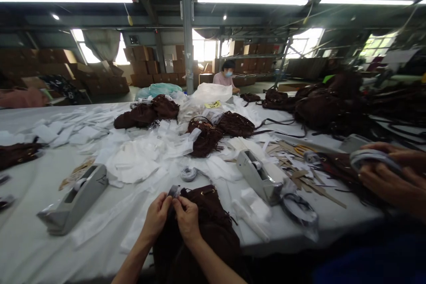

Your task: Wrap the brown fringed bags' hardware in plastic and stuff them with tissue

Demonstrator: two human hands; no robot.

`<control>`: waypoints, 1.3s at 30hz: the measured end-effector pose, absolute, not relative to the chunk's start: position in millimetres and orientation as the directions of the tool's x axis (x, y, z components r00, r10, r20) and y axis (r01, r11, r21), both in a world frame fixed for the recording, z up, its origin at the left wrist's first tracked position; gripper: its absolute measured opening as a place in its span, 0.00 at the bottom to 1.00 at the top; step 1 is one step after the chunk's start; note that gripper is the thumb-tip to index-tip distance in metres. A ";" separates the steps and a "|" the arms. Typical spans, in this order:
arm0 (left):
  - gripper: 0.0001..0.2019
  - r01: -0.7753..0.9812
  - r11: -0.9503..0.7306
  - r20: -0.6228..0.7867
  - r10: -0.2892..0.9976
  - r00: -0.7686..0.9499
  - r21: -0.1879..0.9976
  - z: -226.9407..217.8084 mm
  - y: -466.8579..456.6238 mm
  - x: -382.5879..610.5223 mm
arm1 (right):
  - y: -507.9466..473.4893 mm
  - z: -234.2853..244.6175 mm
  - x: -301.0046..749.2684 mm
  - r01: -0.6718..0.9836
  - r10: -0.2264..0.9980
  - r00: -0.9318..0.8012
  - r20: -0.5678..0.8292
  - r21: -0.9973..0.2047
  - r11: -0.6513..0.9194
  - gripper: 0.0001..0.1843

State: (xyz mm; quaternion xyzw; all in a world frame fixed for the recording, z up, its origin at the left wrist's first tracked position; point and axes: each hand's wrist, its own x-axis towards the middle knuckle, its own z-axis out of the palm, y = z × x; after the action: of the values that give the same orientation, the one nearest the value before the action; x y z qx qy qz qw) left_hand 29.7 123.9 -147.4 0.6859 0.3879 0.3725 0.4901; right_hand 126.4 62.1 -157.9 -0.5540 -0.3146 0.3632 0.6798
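Observation:
Over the front edge of the table, my left hand (157, 215) and my right hand (187, 219) meet with fingers pinched together. Between them they hold a small grey coil (174, 190), which looks like a rolled strap in film; its exact kind is unclear. Directly beneath and beside my hands lies a dark brown bag (213, 217) with metal eyelets and fringe. Another grey coil (188, 173) rests on the table just beyond my fingertips, a strip running from it toward the bag.
Grey tape dispensers stand left (78, 197) and right (259, 179) of me. White wrapping sheets (133, 159) and brown fringed bags (204, 137) cover the middle. At right, a co-worker's hands (389, 171) hold a grey coil. Another person (224, 79) sits across the table.

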 end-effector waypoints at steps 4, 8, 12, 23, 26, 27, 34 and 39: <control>0.15 0.155 -0.239 0.160 0.903 0.400 0.959 -151.8 118.3 29.1 | 63.9 -164.3 124.4 -0.153 0.816 0.577 0.025 -0.979 0.138 0.19; 0.15 0.126 -0.215 0.151 0.908 0.391 0.968 -155.3 113.4 29.8 | 66.4 -171.3 124.4 -0.192 0.802 0.597 -0.007 -0.972 0.135 0.21; 0.15 0.139 -0.229 0.160 0.908 0.388 0.963 -156.7 113.2 30.0 | 62.0 -169.8 123.6 -0.166 0.793 0.609 0.013 -0.976 0.142 0.18; 0.16 0.270 -0.276 0.182 0.928 0.326 0.922 -160.9 115.0 26.7 | 30.7 -157.7 126.5 0.215 0.854 0.457 0.249 -0.962 0.166 0.15; 0.15 0.306 -0.256 0.154 0.935 0.320 0.917 -161.9 111.8 27.0 | 4.3 -157.3 142.3 0.355 0.800 0.496 0.337 -0.920 0.167 0.12; 0.15 0.321 -0.246 0.146 0.941 0.305 0.915 -162.6 111.5 26.5 | -7.0 -156.8 150.5 0.428 0.777 0.496 0.388 -0.888 0.170 0.11; 0.15 0.360 -0.162 0.084 0.971 0.223 0.919 -167.5 115.2 21.5 | -100.1 -171.2 246.1 0.892 0.565 0.451 0.691 -0.379 -0.248 0.11; 0.16 0.339 -0.164 0.084 0.968 0.238 0.926 -165.6 113.3 23.3 | -118.8 -191.3 298.1 0.867 0.672 0.495 0.551 -0.266 -0.421 0.10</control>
State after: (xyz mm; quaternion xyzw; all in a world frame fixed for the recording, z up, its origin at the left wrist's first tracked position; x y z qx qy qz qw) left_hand 23.3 113.3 -165.6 0.6651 0.4913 0.3739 0.4201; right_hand 298.1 -118.8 -191.3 -0.8226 -0.4678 -0.1837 0.2660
